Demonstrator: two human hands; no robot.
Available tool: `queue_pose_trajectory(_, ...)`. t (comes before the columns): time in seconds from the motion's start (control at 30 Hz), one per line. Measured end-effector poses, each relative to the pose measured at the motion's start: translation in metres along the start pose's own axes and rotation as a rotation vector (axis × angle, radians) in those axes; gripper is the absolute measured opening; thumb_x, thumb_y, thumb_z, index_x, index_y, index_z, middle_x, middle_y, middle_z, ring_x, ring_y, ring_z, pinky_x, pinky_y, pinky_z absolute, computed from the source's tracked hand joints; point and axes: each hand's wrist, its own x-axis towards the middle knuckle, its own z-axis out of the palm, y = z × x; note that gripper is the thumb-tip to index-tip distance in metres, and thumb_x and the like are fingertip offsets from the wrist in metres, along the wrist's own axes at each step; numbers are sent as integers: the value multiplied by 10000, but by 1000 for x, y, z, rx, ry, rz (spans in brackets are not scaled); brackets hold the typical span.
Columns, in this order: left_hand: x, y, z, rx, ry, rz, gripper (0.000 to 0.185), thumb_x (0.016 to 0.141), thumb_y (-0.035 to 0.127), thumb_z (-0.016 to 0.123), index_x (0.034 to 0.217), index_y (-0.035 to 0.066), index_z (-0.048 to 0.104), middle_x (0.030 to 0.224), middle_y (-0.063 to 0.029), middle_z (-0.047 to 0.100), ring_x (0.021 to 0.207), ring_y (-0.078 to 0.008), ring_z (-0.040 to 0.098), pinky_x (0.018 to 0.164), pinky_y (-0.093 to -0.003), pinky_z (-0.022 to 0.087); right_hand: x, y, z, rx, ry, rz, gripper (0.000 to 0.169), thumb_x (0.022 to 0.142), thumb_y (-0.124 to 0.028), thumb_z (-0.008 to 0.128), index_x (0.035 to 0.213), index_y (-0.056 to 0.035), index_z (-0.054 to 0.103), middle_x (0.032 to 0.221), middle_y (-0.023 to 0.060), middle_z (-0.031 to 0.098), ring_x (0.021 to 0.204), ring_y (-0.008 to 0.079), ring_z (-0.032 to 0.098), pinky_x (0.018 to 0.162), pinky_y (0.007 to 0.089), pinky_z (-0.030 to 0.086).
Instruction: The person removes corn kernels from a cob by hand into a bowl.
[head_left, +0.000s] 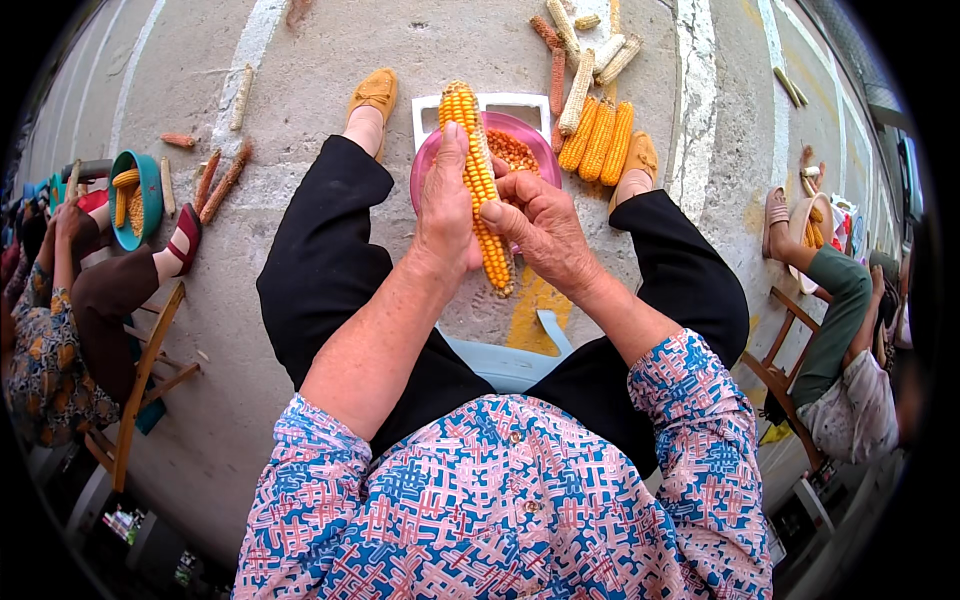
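A long ear of yellow corn (478, 169) is tilted in front of me, with a strip along its right side that looks bare of kernels. My left hand (441, 206) grips it from the left, thumb lying along the upper part. From the right, my right hand (551, 225) pinches the ear's lower half, its thumb pressed on the kernels and its fingers curled. Under both hands stands a pink plastic basin (417, 176) with loose orange kernels (514, 150) inside; the hands and ear hide part of it. A white plastic frame (517, 100) shows behind the basin.
Three full corn ears (599, 142) lie by my right shoe (639, 159), below a heap of stripped cobs (577, 90). Seated people work on both sides, one near a teal basin (154, 195), another near a pale basin (823, 217). Loose cobs (225, 182) lie left.
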Motion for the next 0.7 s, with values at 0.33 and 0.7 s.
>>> queue_pose_trajectory(0.33,-4,-1,4,92,52,68,492,931,532,392,905,52,496,764,-50,512,676,-145,552,613,-278,515,-4,5,1,-46,63,-102,161,923,-99,526,879,42,590,801,41,557,790,118,520,750,252,426)
queue_pose_trajectory(0.7,-5,-5,1,97,73,66,494,934,535,378,891,55,487,748,-49,513,652,-142,549,593,-277,513,-6,4,3,-230,105,-136,148,925,-85,508,912,40,586,775,81,567,755,171,550,721,290,439)
